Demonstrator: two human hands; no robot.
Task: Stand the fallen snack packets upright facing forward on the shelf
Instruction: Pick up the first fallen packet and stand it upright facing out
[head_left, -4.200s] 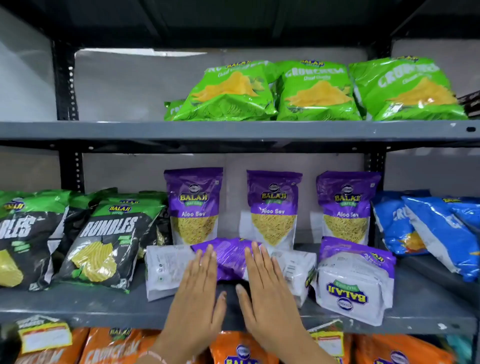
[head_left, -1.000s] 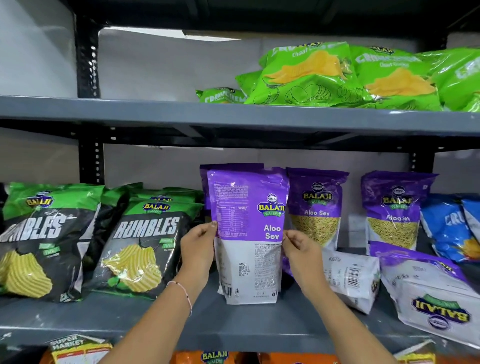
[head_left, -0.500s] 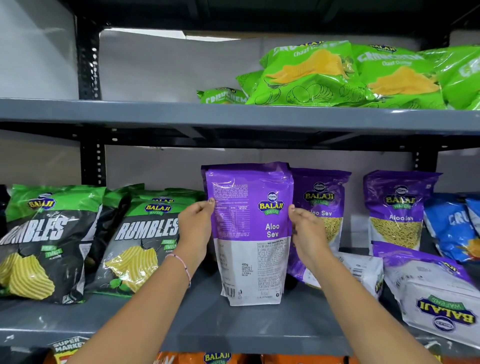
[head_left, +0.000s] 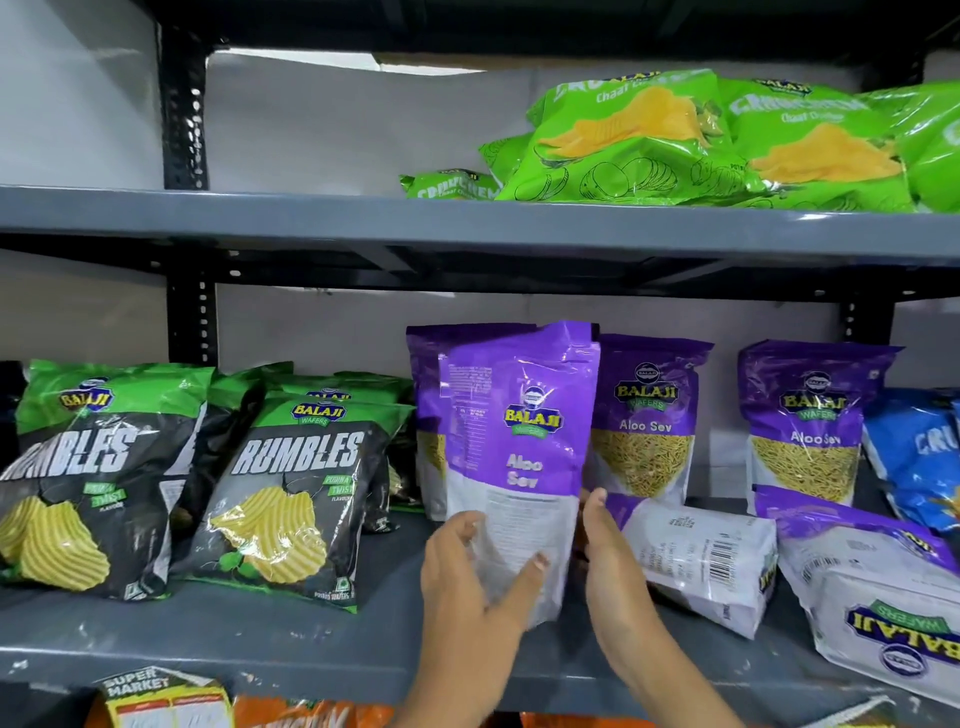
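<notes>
Since half a second ago, both hands dropped from the purple band of the held Aloo Sev packet (head_left: 514, 457) to its white lower part; packet now turned a little, its printed back face angled left, top edge leaning slightly right. Camera view nearly unchanged.

Left hand (head_left: 467, 582) palm-in against the packet's lower left edge, thumb spread across the white front, fingers curled loosely round the side: half open, cupping rather than pinching. Right hand (head_left: 608, 571) flat and upright along the lower right edge, fingers straight and close together, thumb tip (head_left: 597, 499) up by the packet's side; pressing on it, not wrapped around. Packet steadied between the two palms, base on the middle shelf (head_left: 291, 639) near its front edge, roughly at mid-length.

Glossy crinkled film on the held packet, purple above, white below, flat-bottomed pouch shape. Directly behind, another upright pouch (head_left: 426, 415) half hidden. Toward the right end, two more upright Aloo Sev pouches (head_left: 647, 415) at the back edge, clear windows showing yellow strands. Just right of the right hand, a fallen packet (head_left: 696, 561) lying on its side, barcode up; beyond it another fallen packet (head_left: 878, 597), logo upside down, at the front right. Toward the left end, matte black-and-green Rumbles bags (head_left: 291, 499), puffy and leaning back. Shiny green pillow bags (head_left: 639, 140) on the upper shelf (head_left: 260, 213).
</notes>
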